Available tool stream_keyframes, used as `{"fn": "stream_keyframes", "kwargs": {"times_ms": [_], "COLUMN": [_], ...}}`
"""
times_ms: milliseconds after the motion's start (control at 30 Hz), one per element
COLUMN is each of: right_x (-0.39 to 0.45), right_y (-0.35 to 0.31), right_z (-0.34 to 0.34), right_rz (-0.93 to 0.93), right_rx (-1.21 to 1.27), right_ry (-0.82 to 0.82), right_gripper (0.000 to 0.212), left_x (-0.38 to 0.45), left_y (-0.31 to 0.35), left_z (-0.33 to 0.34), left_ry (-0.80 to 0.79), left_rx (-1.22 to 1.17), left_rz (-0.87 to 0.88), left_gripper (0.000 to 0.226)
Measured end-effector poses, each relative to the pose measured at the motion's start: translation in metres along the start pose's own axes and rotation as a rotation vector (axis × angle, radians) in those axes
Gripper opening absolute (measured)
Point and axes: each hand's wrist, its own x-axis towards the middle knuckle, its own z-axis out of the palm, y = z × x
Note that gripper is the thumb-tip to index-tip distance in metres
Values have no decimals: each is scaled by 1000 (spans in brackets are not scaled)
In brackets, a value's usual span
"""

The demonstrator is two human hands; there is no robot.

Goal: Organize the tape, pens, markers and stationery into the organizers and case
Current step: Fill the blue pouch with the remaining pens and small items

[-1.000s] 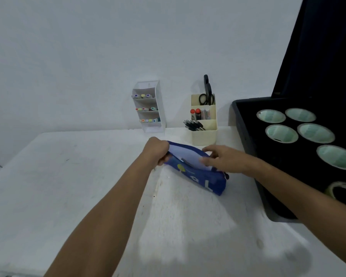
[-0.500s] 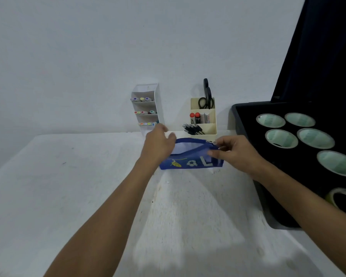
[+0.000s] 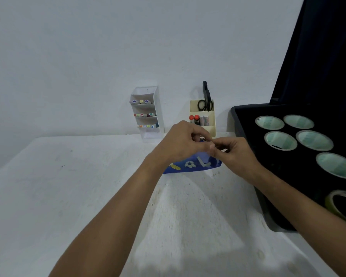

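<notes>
On your left, against the wall, the white tiered organizer (image 3: pixel 148 113) holds rows of markers (image 3: pixel 141 101) with only their coloured caps showing. Your left hand (image 3: pixel 181 143) curls over the top of the blue pencil case (image 3: pixel 192 165), which stands on the white table (image 3: pixel 68 186) in front of you; the hand hides the case's upper edge, so you cannot tell whether it is open or zipped. Behind your hands, the cream organizer (image 3: pixel 205 120) holds black scissors (image 3: pixel 206 100) and red-capped pens (image 3: pixel 194 118); its lowest part is hidden. Your right hand (image 3: pixel 235 152) pinches something small at the case's top right end, too small to make out. On your right, the black tray (image 3: pixel 238 120) carries tape rolls (image 3: pixel 280 139), the nearest one cut off by your forearm.
</notes>
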Motion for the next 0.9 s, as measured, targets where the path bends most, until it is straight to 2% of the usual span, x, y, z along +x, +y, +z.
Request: {"fn": "stream_keyframes", "kwargs": {"times_ms": [133, 267, 333, 433, 567, 667, 767, 833, 900], "right_x": [2, 0, -1, 0, 4, 4, 0, 0, 1], "right_y": [3, 0, 2, 5, 5, 3, -3, -8, -18], "right_z": [1, 4, 6, 7, -4, -10, -4, -6, -16], "right_rz": [42, -40, -67, -41, 5, -50, -148, -206, -259], "right_rx": [-2, -24, -115, -180, -47, -79, -180, -177, -105], "right_ry": [15, 32, 67, 152, 222, 253, 202, 206, 276], "right_gripper": [21, 24, 23, 22, 14, 5, 7, 7, 7], "left_x": [5, 5, 4, 2, -13, -30, -37, -34, -31], "left_y": [1, -1, -2, -14, -58, -98, -110, -105, -87], "left_z": [1, 8, 13, 18, 21, 16, 10, 6, 2], "left_ry": [158, 188, 210, 260, 302, 315, 306, 330, 350], "left_rx": [-13, -68, -79, 55, 238, 266, 268, 150, -264], "left_rz": [-11, -92, -154, -273, -445, -566, -615, -603, -610], "left_gripper": [19, 19, 20, 23, 26, 31, 34, 41, 50]}}
